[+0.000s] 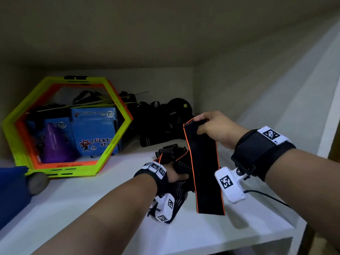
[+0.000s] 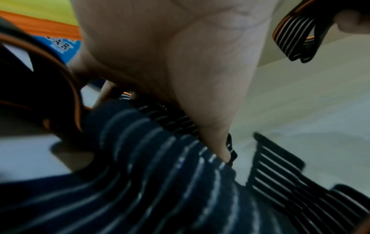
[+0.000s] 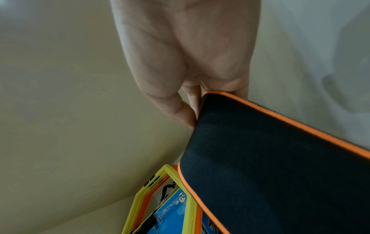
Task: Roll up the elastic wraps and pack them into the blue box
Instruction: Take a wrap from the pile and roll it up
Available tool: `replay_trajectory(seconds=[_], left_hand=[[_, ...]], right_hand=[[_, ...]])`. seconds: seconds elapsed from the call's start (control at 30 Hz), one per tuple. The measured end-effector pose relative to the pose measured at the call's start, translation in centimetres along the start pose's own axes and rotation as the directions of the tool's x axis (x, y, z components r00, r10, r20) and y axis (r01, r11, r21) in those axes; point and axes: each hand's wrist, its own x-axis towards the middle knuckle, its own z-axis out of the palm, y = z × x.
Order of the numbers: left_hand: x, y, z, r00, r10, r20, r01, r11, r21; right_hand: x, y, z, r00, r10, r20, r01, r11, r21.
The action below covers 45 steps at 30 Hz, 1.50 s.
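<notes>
A black elastic wrap with orange edging (image 1: pixel 203 162) hangs down over the white shelf (image 1: pixel 110 199). My right hand (image 1: pixel 211 126) pinches its top end, lifted above the shelf; in the right wrist view the same wrap (image 3: pixel 270 158) fills the lower right, its end held by the right hand (image 3: pixel 192 95). My left hand (image 1: pixel 176 176) grips a bunched heap of black wraps with white stripes (image 1: pixel 171 150) on the shelf. The left wrist view shows the thumb (image 2: pixel 210 110) pressed on the striped wrap (image 2: pixel 170 182). Blue boxes (image 1: pixel 95 133) stand at the back left.
A yellow-green and orange hexagonal frame (image 1: pixel 24 115) leans in front of the blue boxes and a purple cone (image 1: pixel 55 144). Black gear and a rolled striped wrap (image 1: pixel 152 140) sit at the back. A blue object (image 1: pixel 11 190) lies at the left edge. The shelf's side wall (image 1: pixel 276 89) rises at right.
</notes>
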Motion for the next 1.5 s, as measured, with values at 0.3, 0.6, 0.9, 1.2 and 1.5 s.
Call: replay_trajectory(seconds=[0.3, 0.6, 0.9, 1.2, 1.5], left_hand=[[0.2, 1.6, -5.1, 0.960, 0.075, -0.271, -0.208, 0.840, -0.501], [-10.2, -1.1, -15.8, 0.770, 0.002, -0.638, -0.636, 0.092, -0.766], [-11.8, -8.9, -17.2, 0.673, -0.285, -0.682, -0.578, 0.373, -0.726], [-6.8, -16.8, -14.1, 0.803, -0.298, -0.516, -0.319, 0.516, -0.795], [-0.6, -17.2, -7.4, 0.953, -0.114, -0.282, -0.047, 0.861, -0.507]], right_hand=[[0.5, -1.0, -1.4, 0.999, -0.010, -0.031, 0.014, 0.992, 0.123], [1.4, -9.0, 7.1, 0.989, -0.115, 0.089, 0.081, 0.943, 0.324], [-2.6, -7.9, 16.6, 0.920, -0.175, 0.350, 0.002, 0.897, 0.443], [-8.3, 0.1, 21.4, 0.782, 0.053, 0.621, -0.258, 0.934, 0.246], [-9.2, 3.4, 22.3, 0.768, 0.299, 0.567, -0.260, 0.954, -0.151]])
